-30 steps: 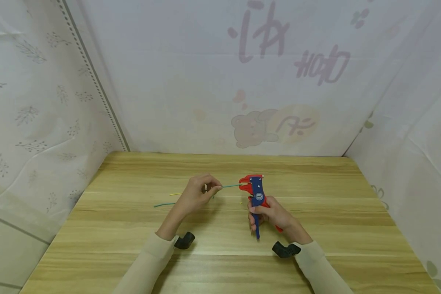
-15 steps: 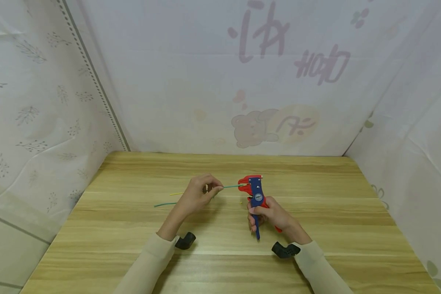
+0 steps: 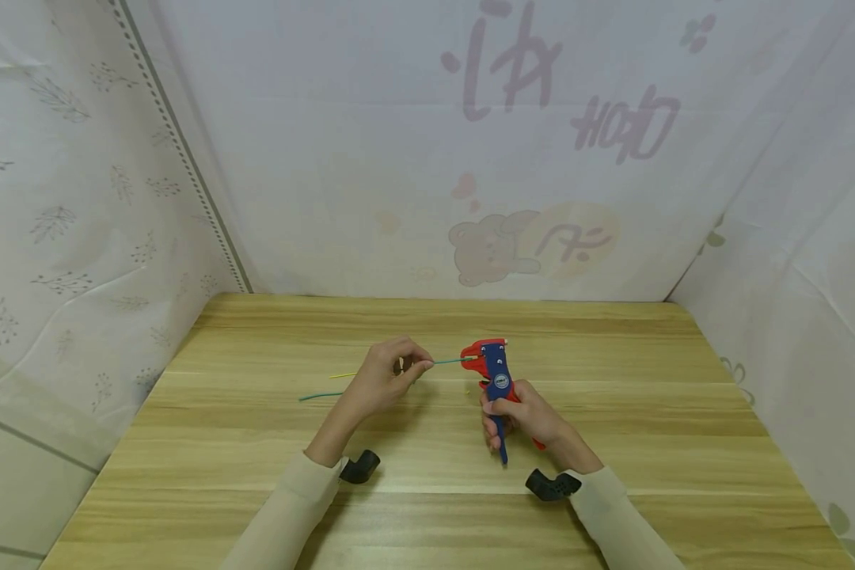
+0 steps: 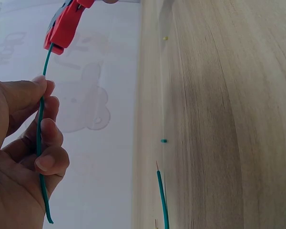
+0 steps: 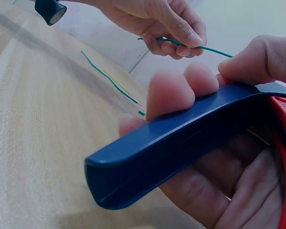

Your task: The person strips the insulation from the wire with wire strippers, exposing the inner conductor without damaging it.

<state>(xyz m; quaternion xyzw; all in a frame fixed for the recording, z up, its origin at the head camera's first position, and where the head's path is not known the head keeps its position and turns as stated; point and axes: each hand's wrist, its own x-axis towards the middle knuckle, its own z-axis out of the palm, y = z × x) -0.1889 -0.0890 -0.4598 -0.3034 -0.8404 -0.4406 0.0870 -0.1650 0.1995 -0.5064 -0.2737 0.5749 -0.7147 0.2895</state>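
Observation:
Between thumb and fingertips my left hand [image 3: 388,374] pinches a green wire [image 4: 41,119], whose tail runs down across the palm in the left wrist view. The wire's far end enters the red jaws of a red-and-blue wire stripper [image 3: 497,364]. My right hand [image 3: 523,416] grips the stripper's handles, fingers wrapped over the blue lever [image 5: 181,124]. Inside the jaws the wire's tip is hidden. On the table below the left hand lies a second green wire [image 4: 163,198] with a bare copper end.
Beside the second green wire lies a yellow wire [image 3: 342,375]. A small green offcut [image 4: 164,140] and a tiny yellow offcut [image 4: 165,38] rest on the wooden table [image 3: 427,522]. A patterned cloth [image 3: 342,198] hangs behind the table.
The stripper has shifted very slightly left toward the left hand, and its blue lever has swung a little to the right. The left hand stays nearly still, pinching the green wire.

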